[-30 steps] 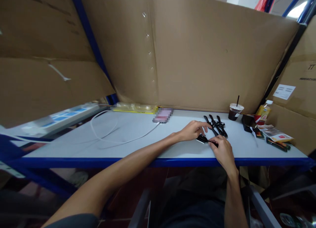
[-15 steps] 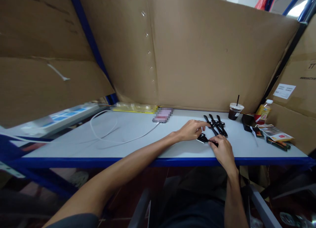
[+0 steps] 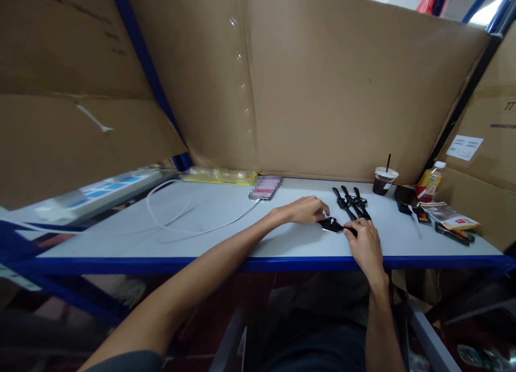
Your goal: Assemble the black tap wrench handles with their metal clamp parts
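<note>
- At the near side of the worktop [image 3: 403, 247], right of centre: one black piece [image 3: 331, 224], broad part to the left, narrow end to the right. Pale line along its near edge; fine detail too small to read.
- Right hand [image 3: 366, 243]: fingers closed on the narrow end of this piece.
- Left hand [image 3: 308, 209]: fingers curled, narrow gap, at the broad part's far left corner. Cannot tell whether they grip, touch or only hover.
- Just beyond the right hand: three black pieces [image 3: 355, 201] side by side, long and slim with wider middles, all slanting from far left to near right. Near ends partly behind the right hand.
- Progress, judged from layout: one piece in hand, three grouped apart from it. The held one is not laid with the group. Whether those three are finished or untouched: cannot tell. Handling of the held piece looks incomplete, as both hands are at it.
- Far left of the hands: phone [image 3: 265, 188], face blurred, white cable [image 3: 220, 229] running left from it; clear packaging [image 3: 220, 176] further left.
- Far right: lidded cup [image 3: 385, 183] with straw, bottle [image 3: 430, 184], black tray [image 3: 403, 200]; packets [image 3: 453, 219] nearer. All well apart from the held piece.
</note>
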A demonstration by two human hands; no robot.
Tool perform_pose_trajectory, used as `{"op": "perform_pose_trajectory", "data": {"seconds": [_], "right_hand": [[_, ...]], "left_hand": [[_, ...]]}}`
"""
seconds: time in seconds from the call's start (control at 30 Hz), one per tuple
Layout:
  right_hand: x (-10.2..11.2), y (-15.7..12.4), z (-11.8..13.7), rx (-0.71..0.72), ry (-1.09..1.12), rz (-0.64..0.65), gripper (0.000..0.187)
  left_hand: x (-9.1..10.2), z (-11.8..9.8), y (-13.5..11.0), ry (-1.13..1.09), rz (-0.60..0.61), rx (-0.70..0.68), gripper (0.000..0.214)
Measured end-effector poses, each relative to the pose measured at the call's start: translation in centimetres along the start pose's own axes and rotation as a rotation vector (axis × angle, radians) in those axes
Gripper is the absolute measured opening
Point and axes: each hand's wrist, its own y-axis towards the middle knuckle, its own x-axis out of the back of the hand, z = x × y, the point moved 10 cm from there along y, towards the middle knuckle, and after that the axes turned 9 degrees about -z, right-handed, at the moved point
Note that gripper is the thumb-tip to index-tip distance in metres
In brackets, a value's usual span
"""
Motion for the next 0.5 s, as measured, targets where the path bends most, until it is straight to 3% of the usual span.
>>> {"op": "perform_pose_trajectory", "data": {"seconds": [0.2, 0.5], "right_hand": [[0.0, 0.0, -0.2, -0.019, 0.013, -0.003, 0.023], [0.0, -0.1, 0.3, -0.001, 0.017, 0.031, 0.032]], "left_hand": [[0.0, -0.8, -0.1, 0.006, 0.021, -0.023, 0.021], [0.6, -2.0, -0.6, 0.104, 0.035, -0.092, 0.023]]}}
